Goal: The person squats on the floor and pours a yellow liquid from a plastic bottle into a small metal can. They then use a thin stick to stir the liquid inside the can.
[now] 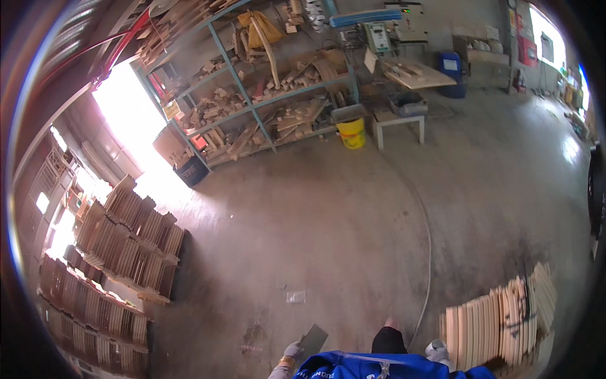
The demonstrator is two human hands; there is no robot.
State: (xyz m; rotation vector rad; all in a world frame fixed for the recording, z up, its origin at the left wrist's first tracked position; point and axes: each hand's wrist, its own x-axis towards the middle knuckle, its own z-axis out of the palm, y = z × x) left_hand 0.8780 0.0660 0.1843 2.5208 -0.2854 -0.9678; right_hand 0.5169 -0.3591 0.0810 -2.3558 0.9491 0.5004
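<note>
My left hand (293,350), in a pale glove, is low in the picture, left of my blue top (360,366). It is closed on the edge of a flat grey rectangular piece (314,340); what that piece is made of cannot be told. My right hand (437,351), also in a pale glove, is to the right of my top. It is small and blurred, so its fingers cannot be read. Beside it stands a stack of light wooden pieces (483,325), packed side by side; whether the hand touches them is unclear.
Stacks of wooden parts (129,243) stand at the left. Far off, a blue metal rack (252,107) holds offcuts, with a yellow bucket (351,134) and a low white table (399,119) nearby. A hose or cable (430,252) runs along the floor toward my right side.
</note>
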